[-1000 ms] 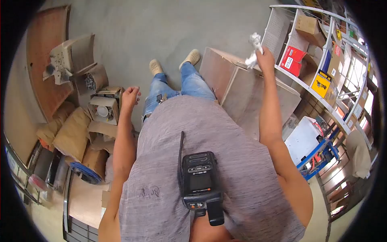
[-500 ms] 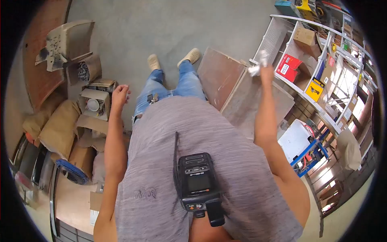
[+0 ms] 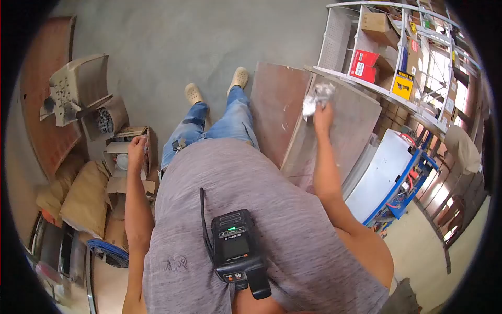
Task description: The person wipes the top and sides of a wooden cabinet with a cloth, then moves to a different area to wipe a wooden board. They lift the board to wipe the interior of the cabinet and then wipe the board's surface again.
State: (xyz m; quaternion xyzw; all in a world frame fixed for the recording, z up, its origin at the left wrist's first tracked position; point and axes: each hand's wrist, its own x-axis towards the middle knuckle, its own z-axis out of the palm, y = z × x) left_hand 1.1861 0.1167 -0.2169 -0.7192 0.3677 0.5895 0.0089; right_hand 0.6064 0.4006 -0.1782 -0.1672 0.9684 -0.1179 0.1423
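In the head view, my right hand (image 3: 324, 119) is closed on a crumpled, shiny silvery-white sheet, perhaps plastic or foil (image 3: 318, 98). The bundle sticks out beyond my fingers, above a large brown board (image 3: 337, 141). My left hand (image 3: 137, 150) hangs at my left side with its fingers curled in, and no object shows in it. From this view it overlaps an open carton with a round white item (image 3: 122, 161).
Reddish boards (image 3: 277, 104) lean right of my feet. A metal shelf rack (image 3: 334, 36) holds a red box (image 3: 364, 67) and a yellow box (image 3: 402, 85). A blue-framed white cart (image 3: 384, 167) stands at right. Brown sacks (image 3: 86, 196) and cartons (image 3: 81, 86) line the left.
My right hand has swung inward and back toward my body with the silvery bundle. My left hand has shifted left and slightly forward. The view has turned, and the cart shows more fully.
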